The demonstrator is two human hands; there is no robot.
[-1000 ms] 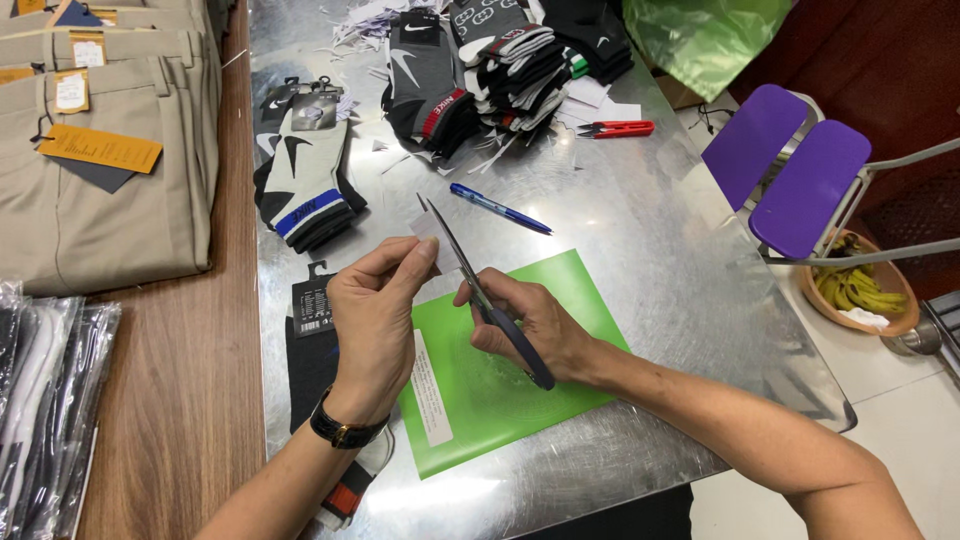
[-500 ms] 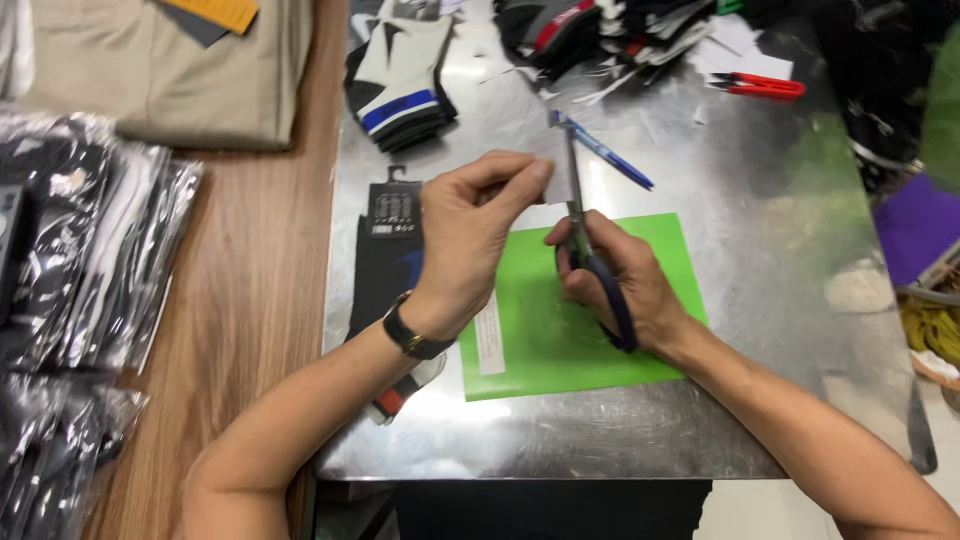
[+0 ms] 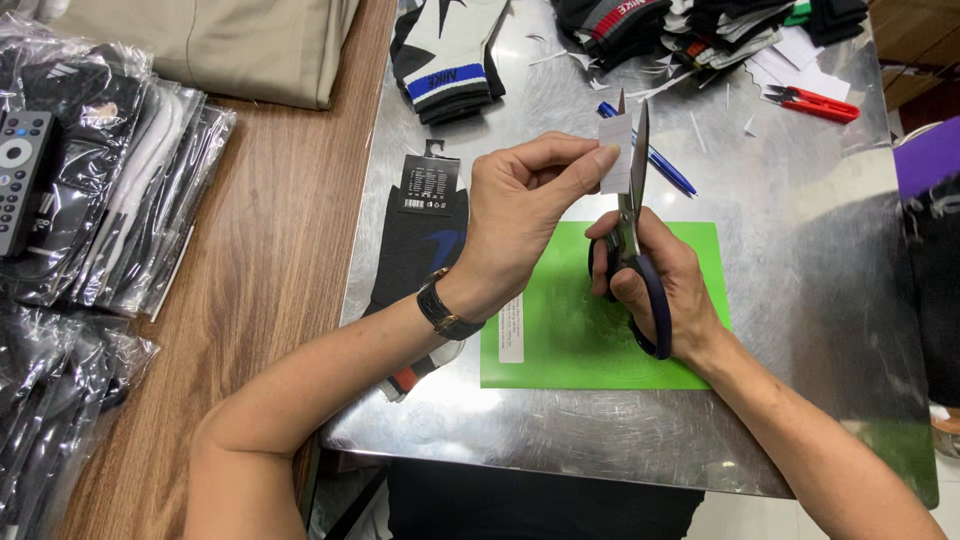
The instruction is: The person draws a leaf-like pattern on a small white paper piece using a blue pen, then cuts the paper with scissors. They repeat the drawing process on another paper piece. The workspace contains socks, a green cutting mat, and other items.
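A metal table (image 3: 800, 250) adjoins a wooden table (image 3: 270, 250) on its left. On the metal table lie a green mat (image 3: 570, 350), a dark sock pair (image 3: 420, 240) partly under the left forearm, a white sock pair (image 3: 445, 60), a blue pen (image 3: 670, 170), red snips (image 3: 815, 103), a sock pile (image 3: 700, 25) at the far edge, and scattered paper scraps (image 3: 800, 55). On the wooden table lie bagged socks (image 3: 120, 190), a remote (image 3: 20, 170) on top of them, and folded khaki trousers (image 3: 220, 40).
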